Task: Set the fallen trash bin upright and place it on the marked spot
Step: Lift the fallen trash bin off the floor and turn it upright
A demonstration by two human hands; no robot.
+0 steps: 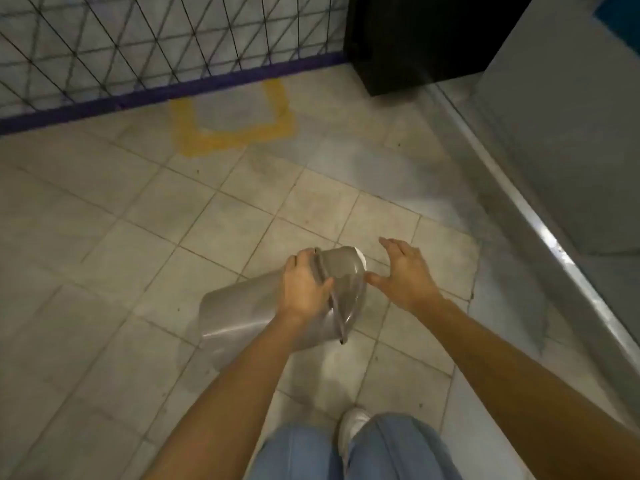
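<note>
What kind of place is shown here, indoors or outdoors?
Probably an indoor utility or service corner: a tiled floor, a wire mesh fence on a purple base, and a yellow marked spot taped on the floor.

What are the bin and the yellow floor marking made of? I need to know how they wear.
Trash bin: probably brushed metal or metallic-look plastic, given its grey satin sheen with soft highlights. Yellow marking: looks like paint or tape, matte with worn, uneven edges.

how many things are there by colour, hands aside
grey: 1, the trash bin
yellow: 1, the marked spot
black: 1, the box
white: 1, the shoe
total: 4
</note>
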